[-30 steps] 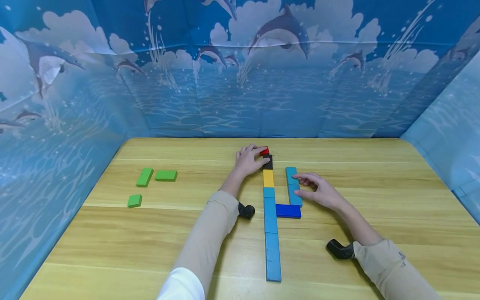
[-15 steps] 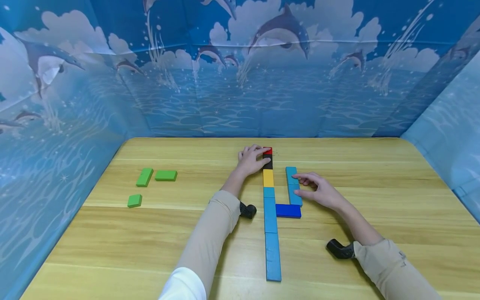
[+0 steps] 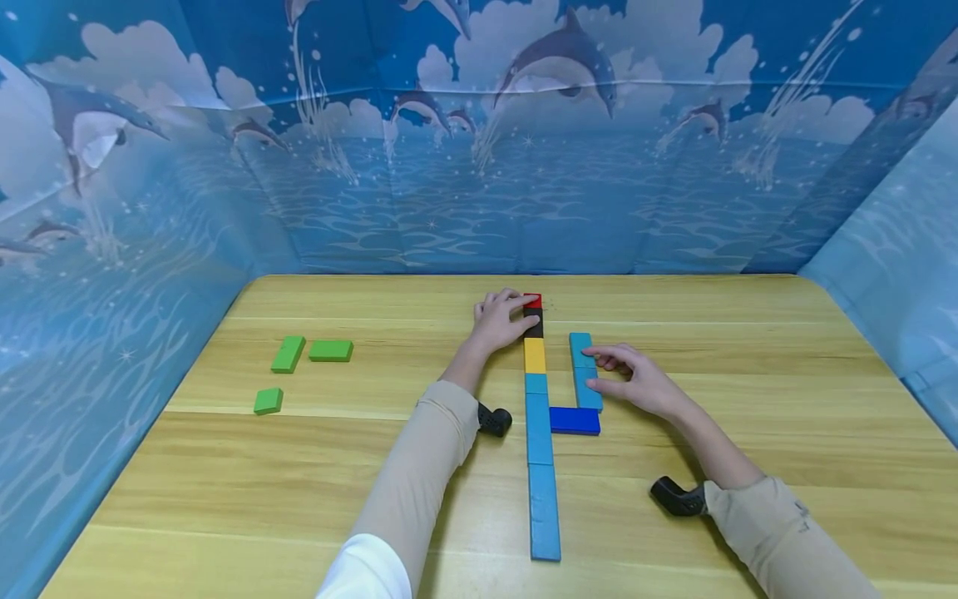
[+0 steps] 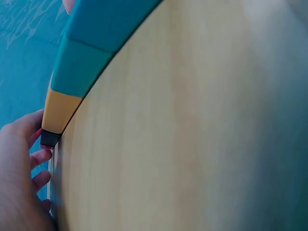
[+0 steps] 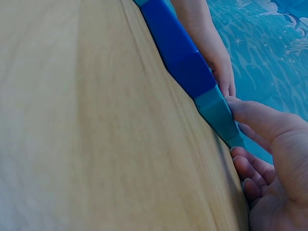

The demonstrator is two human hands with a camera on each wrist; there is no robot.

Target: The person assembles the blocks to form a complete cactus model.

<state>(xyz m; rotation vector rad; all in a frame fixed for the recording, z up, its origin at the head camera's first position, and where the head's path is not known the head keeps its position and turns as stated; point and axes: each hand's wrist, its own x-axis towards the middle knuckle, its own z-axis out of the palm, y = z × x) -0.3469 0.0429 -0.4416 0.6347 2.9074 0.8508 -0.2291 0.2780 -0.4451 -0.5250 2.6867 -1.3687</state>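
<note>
Reaching forward with left hand, back of hand up, arm on a diagonal from bottom edge. Thumb and index apart, not closed up: index tip on red block, thumb tip on black block.

Resting right hand beside light-blue pair, forearm slanting in from lower right. Index on far block of pair, thumb against near one, gap between; remaining fingers loosely curled in right wrist view.

Red block at far end of long row on wooden table. Nearer, in line: black, then yellow block, short light-blue block, two longer light-blue blocks. Dark-blue block crosswise, between long row and near end of pair, touching row.

Well off to the left: three green blocks. Sleeves rolled back on both arms.
</note>
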